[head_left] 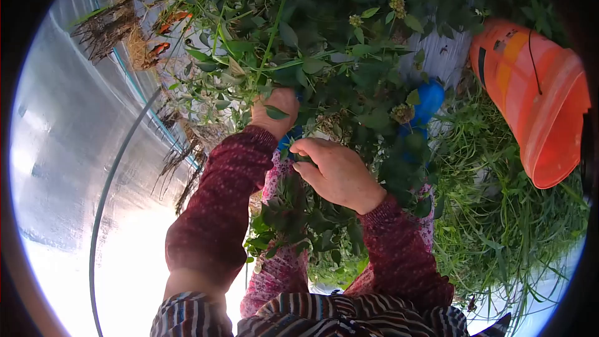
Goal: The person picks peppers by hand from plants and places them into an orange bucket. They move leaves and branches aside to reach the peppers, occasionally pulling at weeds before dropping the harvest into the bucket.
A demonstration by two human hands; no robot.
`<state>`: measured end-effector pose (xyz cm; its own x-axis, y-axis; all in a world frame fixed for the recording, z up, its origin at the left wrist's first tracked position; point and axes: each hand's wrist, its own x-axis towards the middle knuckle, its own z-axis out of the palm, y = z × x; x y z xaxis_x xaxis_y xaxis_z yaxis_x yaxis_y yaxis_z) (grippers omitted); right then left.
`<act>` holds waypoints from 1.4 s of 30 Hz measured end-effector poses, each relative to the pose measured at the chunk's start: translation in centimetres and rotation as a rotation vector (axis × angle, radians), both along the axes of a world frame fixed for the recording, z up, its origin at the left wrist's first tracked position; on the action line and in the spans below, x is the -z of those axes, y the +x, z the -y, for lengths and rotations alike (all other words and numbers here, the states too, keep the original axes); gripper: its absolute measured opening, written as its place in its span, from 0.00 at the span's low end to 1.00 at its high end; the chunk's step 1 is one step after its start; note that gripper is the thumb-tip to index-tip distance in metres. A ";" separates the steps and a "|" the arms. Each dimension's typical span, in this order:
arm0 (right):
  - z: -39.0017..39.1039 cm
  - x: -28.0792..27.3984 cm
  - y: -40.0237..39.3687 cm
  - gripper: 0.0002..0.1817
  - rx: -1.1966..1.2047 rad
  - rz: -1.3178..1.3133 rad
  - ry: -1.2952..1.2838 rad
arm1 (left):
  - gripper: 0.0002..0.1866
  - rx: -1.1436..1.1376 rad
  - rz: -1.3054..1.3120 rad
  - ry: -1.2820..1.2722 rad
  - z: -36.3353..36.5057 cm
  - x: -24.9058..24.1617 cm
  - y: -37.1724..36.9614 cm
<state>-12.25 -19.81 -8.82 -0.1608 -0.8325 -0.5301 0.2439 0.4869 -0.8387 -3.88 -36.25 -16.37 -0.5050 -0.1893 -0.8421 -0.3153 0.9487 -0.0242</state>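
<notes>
My left hand (276,113) reaches into a dense green leafy plant (340,78); a leaf lies across the back of the hand and its fingers are hidden in the foliage. Lower and to the right is my right hand (340,171), close to the left wrist. Its thumb and forefinger are bent with a small gap between them, and nothing I can make out is held there. Leafy stems hang below this hand, in front of my patterned trouser legs (277,274). Dark red sleeves (212,193) cover both forearms.
An orange bucket (508,81) lies tilted in the grass (499,212) at the right. Blue footwear (429,103) shows through the leaves. Along the left run shiny plastic sheeting (81,118) and a grey hose (112,171). Orange peppers (159,48) hang near dry roots at upper left.
</notes>
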 end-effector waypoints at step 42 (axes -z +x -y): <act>1.0 -1.0 -1.0 0.15 0.029 0.042 0.000 | 0.15 -1.941 -0.835 0.324 0.2 -3.4 0.9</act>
<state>-13.27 -20.80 -7.80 -0.1630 -0.8280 -0.5365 0.2930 0.4786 -0.8277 -2.94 -36.45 -12.94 -0.0744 -0.7270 -0.6826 -0.4951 -0.5672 0.6581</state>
